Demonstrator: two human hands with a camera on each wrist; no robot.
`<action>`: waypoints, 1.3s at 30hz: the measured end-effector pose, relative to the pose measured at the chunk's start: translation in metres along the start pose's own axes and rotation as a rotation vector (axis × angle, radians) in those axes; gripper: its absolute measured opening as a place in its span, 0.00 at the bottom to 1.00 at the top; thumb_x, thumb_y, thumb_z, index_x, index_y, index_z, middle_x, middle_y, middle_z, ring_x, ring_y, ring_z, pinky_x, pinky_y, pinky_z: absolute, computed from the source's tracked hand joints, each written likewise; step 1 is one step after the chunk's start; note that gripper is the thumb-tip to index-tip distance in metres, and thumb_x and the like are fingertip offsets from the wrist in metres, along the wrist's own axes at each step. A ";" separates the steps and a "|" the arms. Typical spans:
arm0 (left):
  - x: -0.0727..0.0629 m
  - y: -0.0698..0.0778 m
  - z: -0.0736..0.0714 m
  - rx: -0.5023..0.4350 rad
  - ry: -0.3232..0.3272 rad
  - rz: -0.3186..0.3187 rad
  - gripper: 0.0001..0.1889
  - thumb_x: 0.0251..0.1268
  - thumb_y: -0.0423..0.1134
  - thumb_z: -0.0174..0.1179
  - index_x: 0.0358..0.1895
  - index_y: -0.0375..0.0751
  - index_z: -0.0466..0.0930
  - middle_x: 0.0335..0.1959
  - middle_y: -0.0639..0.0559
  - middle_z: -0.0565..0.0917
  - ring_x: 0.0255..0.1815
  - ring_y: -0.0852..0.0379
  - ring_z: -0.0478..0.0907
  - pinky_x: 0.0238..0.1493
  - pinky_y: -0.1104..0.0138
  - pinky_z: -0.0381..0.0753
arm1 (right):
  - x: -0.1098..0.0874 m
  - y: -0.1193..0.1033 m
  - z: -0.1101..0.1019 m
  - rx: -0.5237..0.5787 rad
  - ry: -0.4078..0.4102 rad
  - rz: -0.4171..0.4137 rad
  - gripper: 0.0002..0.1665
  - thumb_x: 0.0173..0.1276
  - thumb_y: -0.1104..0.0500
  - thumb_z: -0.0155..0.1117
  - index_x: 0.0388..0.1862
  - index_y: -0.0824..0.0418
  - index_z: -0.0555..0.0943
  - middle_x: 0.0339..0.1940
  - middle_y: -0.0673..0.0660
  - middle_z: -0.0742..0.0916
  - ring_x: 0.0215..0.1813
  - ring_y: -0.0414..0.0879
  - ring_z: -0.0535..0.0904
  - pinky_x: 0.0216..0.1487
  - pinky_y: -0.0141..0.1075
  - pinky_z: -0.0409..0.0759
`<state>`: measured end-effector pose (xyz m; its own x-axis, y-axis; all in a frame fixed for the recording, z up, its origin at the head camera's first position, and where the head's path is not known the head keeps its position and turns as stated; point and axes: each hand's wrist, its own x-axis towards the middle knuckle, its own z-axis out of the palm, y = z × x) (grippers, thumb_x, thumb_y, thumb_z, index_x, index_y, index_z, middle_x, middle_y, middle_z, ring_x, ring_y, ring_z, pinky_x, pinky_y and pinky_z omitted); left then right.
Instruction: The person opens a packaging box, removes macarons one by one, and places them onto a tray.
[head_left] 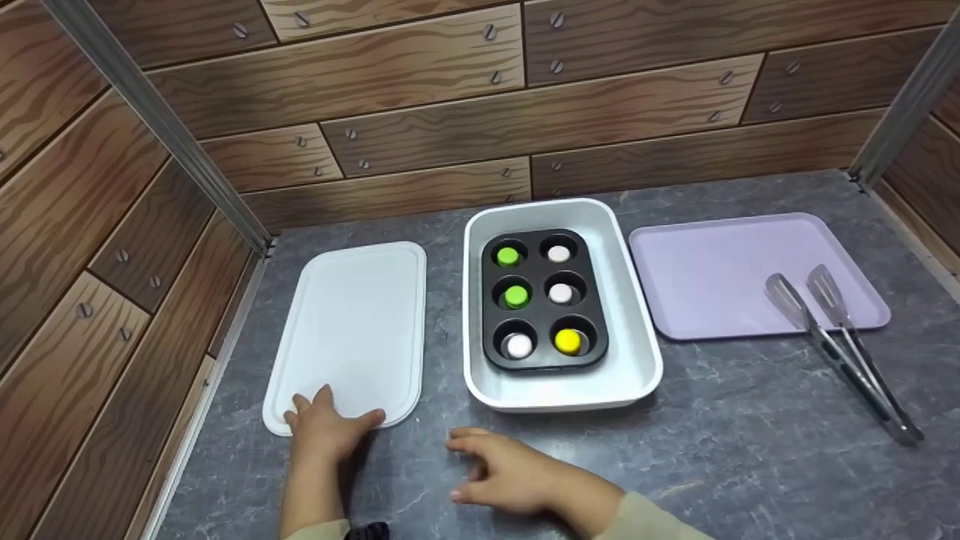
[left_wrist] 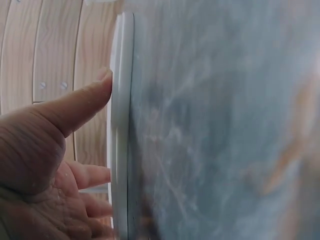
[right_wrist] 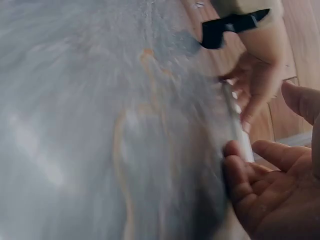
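Note:
My left hand [head_left: 322,427] is at the near edge of a white rectangular lid [head_left: 356,322], which lies flat on the left. Its fingers are spread, and in the left wrist view the thumb [left_wrist: 95,92] touches the lid's rim. To the right, my right hand [head_left: 517,472] hovers over the table with thumb and fingers apart, holding nothing. Beyond it stands a white rectangular container [head_left: 630,360] with a black muffin tin [head_left: 540,319] inside. The tin's cups hold two green pieces [head_left: 516,297], three white pieces [head_left: 559,293] and one yellow piece [head_left: 568,342], all small and round.
A lilac tray [head_left: 705,277] lies right of the container. Metal tongs [head_left: 851,352] with dark handles rest partly on it, handle end toward me on the grey marbled table [head_left: 712,450]. Wood-patterned walls [head_left: 420,97] close off the back and sides.

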<state>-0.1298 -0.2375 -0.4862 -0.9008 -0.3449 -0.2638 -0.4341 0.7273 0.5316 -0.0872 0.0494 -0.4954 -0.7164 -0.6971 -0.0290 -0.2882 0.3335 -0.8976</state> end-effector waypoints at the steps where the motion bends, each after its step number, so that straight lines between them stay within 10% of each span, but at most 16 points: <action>1: -0.003 0.003 0.000 -0.022 0.014 0.008 0.61 0.54 0.56 0.79 0.79 0.18 0.54 0.78 0.12 0.36 0.78 0.12 0.28 0.70 0.23 0.47 | -0.009 0.000 -0.006 0.006 0.008 -0.008 0.38 0.70 0.54 0.75 0.73 0.71 0.75 0.76 0.68 0.75 0.45 0.34 0.82 0.56 0.33 0.81; 7: -0.032 0.034 0.002 -0.219 0.152 0.164 0.48 0.61 0.49 0.76 0.77 0.25 0.65 0.79 0.18 0.55 0.79 0.18 0.51 0.71 0.28 0.59 | -0.069 -0.004 -0.054 -0.009 0.091 -0.188 0.26 0.73 0.58 0.73 0.65 0.67 0.81 0.58 0.61 0.86 0.48 0.41 0.85 0.53 0.38 0.86; 12: -0.052 0.055 0.016 -0.462 0.169 0.400 0.34 0.61 0.38 0.78 0.70 0.35 0.78 0.71 0.32 0.77 0.69 0.29 0.76 0.65 0.36 0.76 | -0.119 -0.006 -0.102 -0.064 0.406 -0.325 0.20 0.67 0.72 0.72 0.57 0.64 0.85 0.47 0.53 0.90 0.44 0.41 0.86 0.48 0.35 0.86; 17: -0.058 0.066 0.042 -0.600 0.077 0.554 0.32 0.58 0.33 0.78 0.67 0.36 0.81 0.70 0.33 0.78 0.64 0.33 0.81 0.58 0.36 0.80 | -0.165 0.003 -0.153 -0.062 0.853 -0.247 0.24 0.59 0.86 0.64 0.53 0.74 0.85 0.42 0.51 0.92 0.42 0.38 0.86 0.45 0.24 0.82; 22: -0.061 0.078 0.068 -0.747 0.043 0.578 0.29 0.59 0.28 0.76 0.66 0.30 0.81 0.74 0.26 0.71 0.63 0.29 0.79 0.56 0.38 0.82 | -0.208 0.027 -0.189 0.099 1.175 -0.168 0.15 0.67 0.85 0.59 0.50 0.80 0.84 0.37 0.53 0.93 0.38 0.37 0.88 0.42 0.21 0.82; 27: -0.064 0.087 0.083 -0.830 -0.007 0.536 0.27 0.62 0.26 0.72 0.66 0.27 0.80 0.73 0.23 0.71 0.63 0.30 0.80 0.57 0.46 0.85 | -0.230 0.054 -0.208 0.000 1.457 0.151 0.14 0.69 0.76 0.66 0.43 0.62 0.90 0.32 0.36 0.89 0.33 0.29 0.83 0.35 0.17 0.77; 31: -0.065 0.093 0.088 -0.837 -0.055 0.491 0.27 0.64 0.26 0.71 0.67 0.26 0.79 0.70 0.25 0.74 0.62 0.33 0.81 0.62 0.45 0.82 | -0.241 0.081 -0.219 -0.171 1.469 0.367 0.14 0.68 0.70 0.69 0.52 0.63 0.88 0.43 0.33 0.85 0.42 0.24 0.77 0.45 0.16 0.71; 36: -0.064 0.097 0.093 -0.844 -0.100 0.467 0.29 0.62 0.24 0.71 0.67 0.23 0.77 0.68 0.26 0.78 0.61 0.35 0.83 0.63 0.48 0.81 | -0.258 0.108 -0.230 -0.353 1.227 0.599 0.39 0.72 0.58 0.70 0.74 0.77 0.70 0.66 0.78 0.78 0.61 0.67 0.79 0.57 0.49 0.77; 39: -0.063 0.095 0.095 -0.887 -0.115 0.463 0.28 0.63 0.22 0.68 0.68 0.22 0.76 0.68 0.25 0.77 0.62 0.34 0.82 0.59 0.57 0.84 | -0.266 0.120 -0.234 -0.372 1.114 0.646 0.46 0.72 0.53 0.71 0.76 0.80 0.64 0.67 0.88 0.72 0.62 0.83 0.73 0.47 0.45 0.80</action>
<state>-0.1137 -0.0903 -0.4955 -0.9965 -0.0473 0.0691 0.0665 0.0550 0.9963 -0.0803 0.4234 -0.4920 -0.8696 0.4759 0.1315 0.2691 0.6801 -0.6820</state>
